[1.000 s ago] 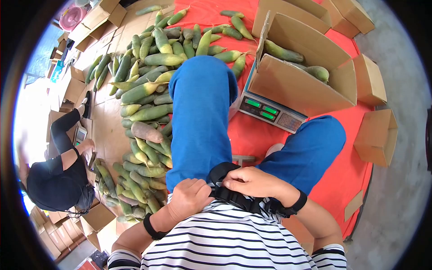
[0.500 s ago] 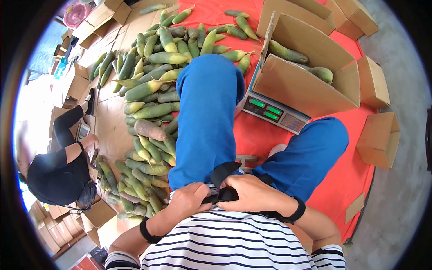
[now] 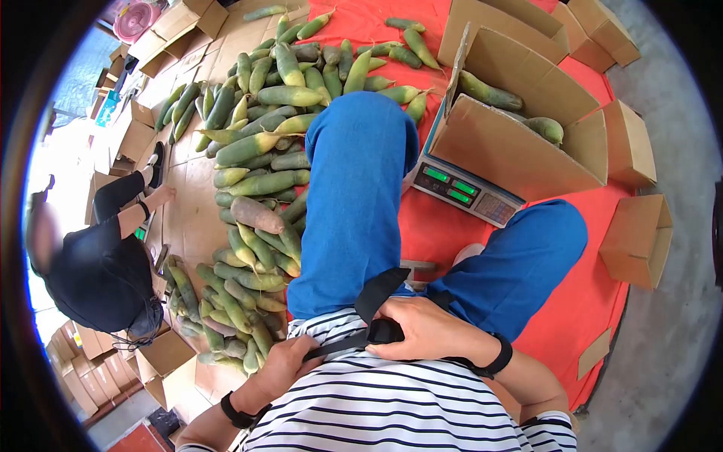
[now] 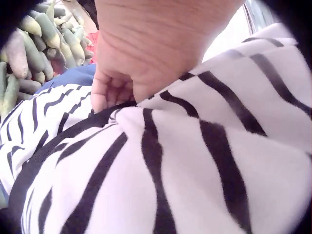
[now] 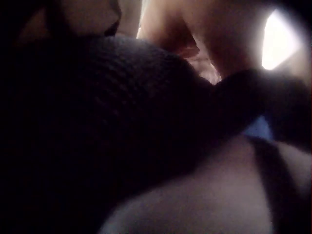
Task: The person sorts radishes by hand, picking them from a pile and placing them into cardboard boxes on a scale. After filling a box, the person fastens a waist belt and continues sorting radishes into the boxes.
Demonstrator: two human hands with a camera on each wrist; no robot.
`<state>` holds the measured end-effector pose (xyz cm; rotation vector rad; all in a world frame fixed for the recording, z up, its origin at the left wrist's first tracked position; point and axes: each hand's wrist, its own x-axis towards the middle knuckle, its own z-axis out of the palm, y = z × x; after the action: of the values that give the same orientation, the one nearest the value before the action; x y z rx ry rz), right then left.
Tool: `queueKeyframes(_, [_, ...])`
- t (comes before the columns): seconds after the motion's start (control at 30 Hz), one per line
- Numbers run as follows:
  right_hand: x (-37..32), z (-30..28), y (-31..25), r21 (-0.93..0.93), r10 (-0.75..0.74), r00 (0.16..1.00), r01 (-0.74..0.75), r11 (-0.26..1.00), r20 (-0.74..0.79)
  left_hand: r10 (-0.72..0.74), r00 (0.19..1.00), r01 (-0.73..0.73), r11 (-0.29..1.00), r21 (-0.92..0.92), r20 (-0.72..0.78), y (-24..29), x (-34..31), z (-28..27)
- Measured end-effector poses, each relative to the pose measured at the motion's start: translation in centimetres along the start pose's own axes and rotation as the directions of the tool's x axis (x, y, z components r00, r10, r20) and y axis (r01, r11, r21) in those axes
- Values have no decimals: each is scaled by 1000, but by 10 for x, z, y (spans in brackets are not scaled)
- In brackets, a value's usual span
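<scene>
A black waist strap (image 3: 337, 347) crosses the front of a striped shirt (image 3: 369, 399). My left hand (image 3: 280, 368) grips this strap at the left hip. In the left wrist view the curled fingers of the left hand (image 4: 146, 53) sit on the strap (image 4: 83, 127) where the shirt bunches. At the middle of the waist my right hand (image 3: 431, 331) holds a black buckle (image 3: 385, 331) between thumb and fingers. A loose strap end (image 3: 381, 290) sticks up beside it toward the blue trousers (image 3: 354, 196). The right wrist view is mostly dark, filled by black webbing (image 5: 122, 97).
Green radishes (image 3: 263, 184) lie heaped to the left. Ahead on the right, a cardboard box (image 3: 520, 147) with radishes inside stands on a digital scale (image 3: 467, 192). More boxes (image 3: 636, 241) line the red sheet (image 3: 557, 324). Another person (image 3: 105, 271) sits at far left.
My left hand has moved left and down from the buckle, drawing out a length of strap. The right hand has stayed at the buckle. The seated person's arm has shifted.
</scene>
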<state>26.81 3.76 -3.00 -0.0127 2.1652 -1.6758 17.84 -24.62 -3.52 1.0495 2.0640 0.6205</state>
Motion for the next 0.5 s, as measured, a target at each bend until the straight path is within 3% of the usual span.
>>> queueKeyframes(0.07, [0, 7, 7, 26, -23, 999, 23, 999, -24, -59, 998, 61, 995, -82, 27, -2, -5, 1])
queueKeyframes(0.13, [2, 11, 9, 57, -47, 998, 50, 997, -50, -223, 963, 258, 923, -286, 149, 1, -10, -1])
queueKeyframes(0.23, [1, 11, 5, 68, -31, 1000, 31, 997, 2, -256, 953, 301, 871, -388, 162, 6, -19, -4])
queueKeyframes(0.33, [-6, 6, 1, 171, -20, 999, 13, 985, 43, -221, 964, 266, 833, -486, 149, 30, -23, -29])
queueKeyframes(0.5, [-17, -3, 0, 223, -2, 987, 39, 974, -163, -113, 977, 182, 879, -441, 179, 53, 28, -40])
